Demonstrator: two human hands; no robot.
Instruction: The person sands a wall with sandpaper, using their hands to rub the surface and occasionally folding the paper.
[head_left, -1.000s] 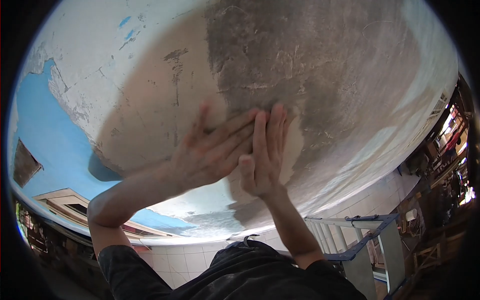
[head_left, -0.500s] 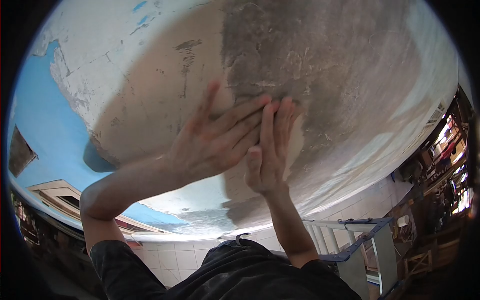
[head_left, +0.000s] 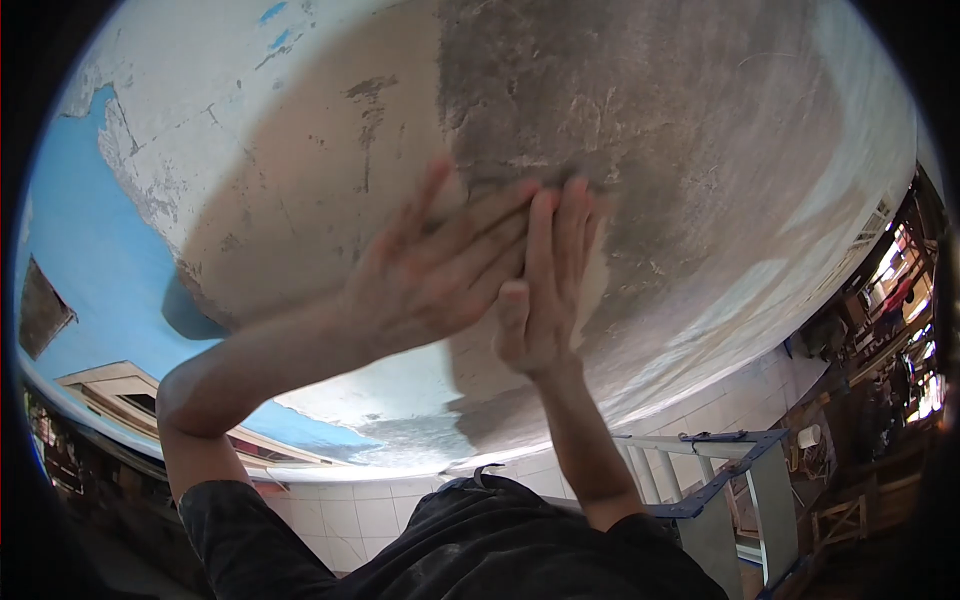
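Both my hands are at a wall [head_left: 640,110] with patchy grey and whitish plaster. My left hand [head_left: 430,270] is slightly blurred, its fingers stretched toward the right and its thumb pointing up. Beside and partly against it, my right hand [head_left: 550,275] points upward with fingers extended and close together. The fingertips of both hands meet at the edge of the darker grey plaster. No object shows in either hand; what lies under the palms is hidden.
A ladder [head_left: 715,500] with blue edges stands at the lower right over a tiled floor [head_left: 340,515]. Blue paint [head_left: 80,210] and a framed opening [head_left: 110,385] are at the left. Stacked wood and clutter [head_left: 850,510] fill the far right.
Both hands have shifted very slightly; my right hand's fingertips are a little higher on the wall. Both palms keep nearly the same place.
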